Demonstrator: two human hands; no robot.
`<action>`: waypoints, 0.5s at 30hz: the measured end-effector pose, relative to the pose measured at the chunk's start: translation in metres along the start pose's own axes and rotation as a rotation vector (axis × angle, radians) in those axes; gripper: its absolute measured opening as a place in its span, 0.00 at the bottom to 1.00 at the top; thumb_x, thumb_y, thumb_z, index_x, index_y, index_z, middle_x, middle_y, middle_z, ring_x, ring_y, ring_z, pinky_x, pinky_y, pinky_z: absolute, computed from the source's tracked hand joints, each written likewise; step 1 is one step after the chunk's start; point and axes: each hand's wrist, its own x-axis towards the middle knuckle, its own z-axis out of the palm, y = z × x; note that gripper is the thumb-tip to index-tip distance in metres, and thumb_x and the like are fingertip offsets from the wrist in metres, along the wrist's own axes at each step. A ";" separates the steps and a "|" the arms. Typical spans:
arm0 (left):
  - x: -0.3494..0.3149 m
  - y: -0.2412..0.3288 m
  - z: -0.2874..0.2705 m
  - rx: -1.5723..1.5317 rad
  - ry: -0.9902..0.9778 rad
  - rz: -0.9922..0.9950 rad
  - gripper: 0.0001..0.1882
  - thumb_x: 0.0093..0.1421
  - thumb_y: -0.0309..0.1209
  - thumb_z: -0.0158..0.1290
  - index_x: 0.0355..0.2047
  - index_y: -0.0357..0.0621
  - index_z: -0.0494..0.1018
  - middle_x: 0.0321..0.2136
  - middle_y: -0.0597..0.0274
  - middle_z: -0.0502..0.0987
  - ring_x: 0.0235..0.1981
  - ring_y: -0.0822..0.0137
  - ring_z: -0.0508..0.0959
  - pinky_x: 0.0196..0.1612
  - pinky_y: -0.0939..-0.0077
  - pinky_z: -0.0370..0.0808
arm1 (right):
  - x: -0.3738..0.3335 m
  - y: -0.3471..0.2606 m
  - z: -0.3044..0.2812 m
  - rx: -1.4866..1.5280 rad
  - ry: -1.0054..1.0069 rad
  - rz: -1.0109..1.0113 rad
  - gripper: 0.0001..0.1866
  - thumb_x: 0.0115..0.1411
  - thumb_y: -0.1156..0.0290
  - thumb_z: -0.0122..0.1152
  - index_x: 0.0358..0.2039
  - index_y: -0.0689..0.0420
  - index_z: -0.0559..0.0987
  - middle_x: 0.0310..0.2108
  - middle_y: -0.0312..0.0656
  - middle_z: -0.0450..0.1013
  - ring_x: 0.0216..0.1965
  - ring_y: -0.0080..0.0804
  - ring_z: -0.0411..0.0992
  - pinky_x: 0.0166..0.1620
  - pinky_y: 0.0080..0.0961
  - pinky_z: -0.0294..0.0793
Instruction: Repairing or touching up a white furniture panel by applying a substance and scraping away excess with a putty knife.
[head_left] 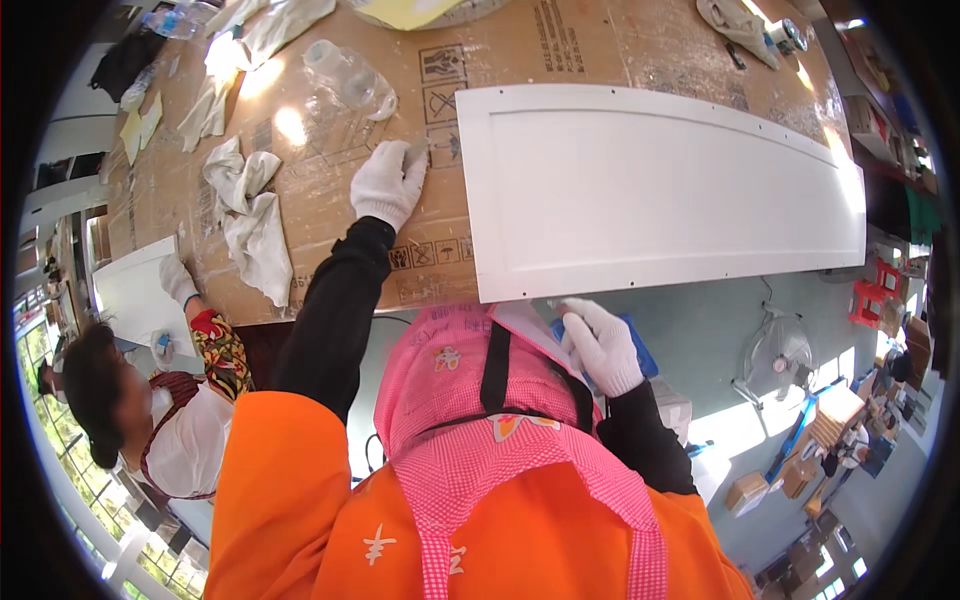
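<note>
A long white panel (660,190) with a raised border and a curved far edge lies on the cardboard-covered table in front of me. To its left, my left hand (388,185), in a white knitted glove, rests over the cardboard with its fingers curled closed. Whatever it may hold is hidden. Just off the panel's near edge, in front of my apron (480,370), is my right hand (602,348), also gloved. Its fingers are bent together, and anything in them is too small to make out.
Crumpled rags (250,215) and a clear plastic bottle (350,78) lie on the cardboard (330,200) at left. A co-worker (180,430) works at another white panel (140,285) on the far left. Beyond the table's right side stand a fan (778,355) and red stools (875,295).
</note>
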 end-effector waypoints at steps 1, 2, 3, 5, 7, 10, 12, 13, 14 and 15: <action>-0.002 0.001 0.002 0.000 0.010 -0.049 0.13 0.64 0.40 0.59 0.38 0.43 0.76 0.33 0.51 0.78 0.34 0.48 0.80 0.38 0.59 0.75 | -0.005 0.005 -0.003 -0.060 -0.018 0.005 0.18 0.70 0.62 0.53 0.51 0.60 0.81 0.25 0.43 0.77 0.25 0.30 0.78 0.33 0.29 0.76; -0.005 0.003 0.000 -0.016 0.025 -0.097 0.14 0.66 0.41 0.57 0.38 0.41 0.76 0.32 0.50 0.78 0.34 0.48 0.80 0.38 0.60 0.75 | -0.006 0.020 -0.003 -0.193 0.023 -0.116 0.17 0.70 0.61 0.53 0.48 0.59 0.82 0.27 0.48 0.79 0.27 0.40 0.80 0.34 0.35 0.77; -0.011 0.001 0.001 -0.146 0.068 -0.165 0.15 0.68 0.42 0.55 0.38 0.41 0.76 0.32 0.48 0.79 0.32 0.49 0.79 0.38 0.60 0.75 | -0.008 0.033 -0.002 -0.325 0.075 -0.232 0.17 0.69 0.59 0.54 0.46 0.59 0.82 0.28 0.53 0.80 0.29 0.50 0.81 0.35 0.41 0.78; -0.029 0.005 -0.003 -0.539 0.064 -0.368 0.18 0.72 0.44 0.50 0.36 0.41 0.77 0.25 0.63 0.78 0.25 0.69 0.77 0.30 0.73 0.74 | -0.013 0.046 -0.006 -0.574 0.056 -0.237 0.15 0.70 0.61 0.51 0.40 0.60 0.80 0.30 0.54 0.78 0.33 0.55 0.79 0.37 0.46 0.76; -0.044 0.024 -0.011 -0.978 -0.044 -0.760 0.21 0.74 0.48 0.46 0.38 0.42 0.77 0.24 0.68 0.76 0.18 0.78 0.72 0.21 0.82 0.71 | -0.018 0.049 -0.005 -0.634 0.099 -0.110 0.16 0.69 0.59 0.52 0.36 0.59 0.78 0.33 0.56 0.80 0.36 0.57 0.79 0.38 0.47 0.77; -0.077 0.025 -0.022 -1.097 -0.137 -0.735 0.26 0.74 0.51 0.45 0.39 0.37 0.77 0.24 0.62 0.77 0.17 0.74 0.73 0.21 0.79 0.73 | -0.017 0.037 -0.004 -0.560 0.151 -0.112 0.15 0.66 0.59 0.56 0.39 0.58 0.80 0.32 0.52 0.81 0.37 0.54 0.80 0.42 0.45 0.78; -0.089 0.016 -0.028 -1.153 -0.204 -0.762 0.25 0.73 0.49 0.45 0.40 0.36 0.77 0.24 0.62 0.78 0.17 0.74 0.74 0.19 0.78 0.73 | -0.013 0.019 -0.012 -0.579 0.080 -0.249 0.14 0.64 0.59 0.57 0.37 0.56 0.82 0.32 0.52 0.81 0.38 0.54 0.80 0.43 0.47 0.78; -0.096 0.009 -0.029 -1.189 -0.214 -0.797 0.23 0.72 0.46 0.45 0.41 0.36 0.78 0.24 0.61 0.79 0.17 0.72 0.75 0.19 0.77 0.73 | -0.008 0.007 -0.015 -0.593 -0.004 -0.358 0.13 0.62 0.59 0.58 0.35 0.53 0.84 0.33 0.51 0.81 0.39 0.55 0.79 0.43 0.49 0.78; -0.098 0.008 -0.030 -1.193 -0.225 -0.774 0.22 0.71 0.44 0.44 0.42 0.36 0.78 0.25 0.59 0.79 0.17 0.71 0.77 0.19 0.76 0.74 | -0.002 -0.007 -0.022 -0.749 -0.103 -0.285 0.14 0.60 0.57 0.62 0.36 0.51 0.87 0.35 0.47 0.82 0.40 0.49 0.81 0.44 0.40 0.79; -0.103 -0.001 -0.026 -1.224 -0.221 -0.712 0.21 0.69 0.42 0.44 0.43 0.37 0.79 0.25 0.58 0.80 0.17 0.70 0.77 0.19 0.74 0.75 | 0.007 -0.012 -0.029 -0.831 -0.176 -0.304 0.14 0.59 0.55 0.60 0.36 0.49 0.87 0.35 0.46 0.82 0.39 0.49 0.81 0.45 0.42 0.79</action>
